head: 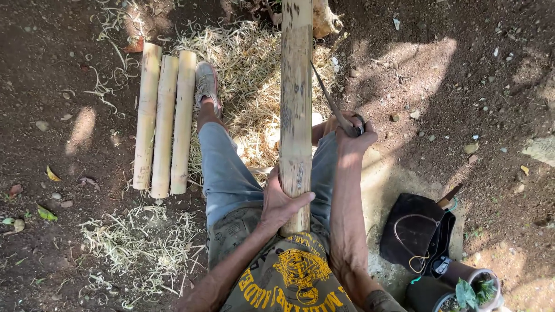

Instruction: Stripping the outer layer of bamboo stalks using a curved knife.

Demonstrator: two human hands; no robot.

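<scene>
My left hand [281,202] is clamped around the bamboo pole [296,104], which rests on my lap and runs up past the top edge. My right hand [354,137] is closed on a knife [329,98], its blade against the pole's right side. Open dirt lies to my right; three cut bamboo pieces [165,118] lie at my left. The pole's far end is cut off. It looks pale, mottled with dark marks.

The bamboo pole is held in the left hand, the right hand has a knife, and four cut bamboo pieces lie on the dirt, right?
Not quite: the head view shows three cut bamboo pieces on the dirt, not four. The rest is right.
</scene>
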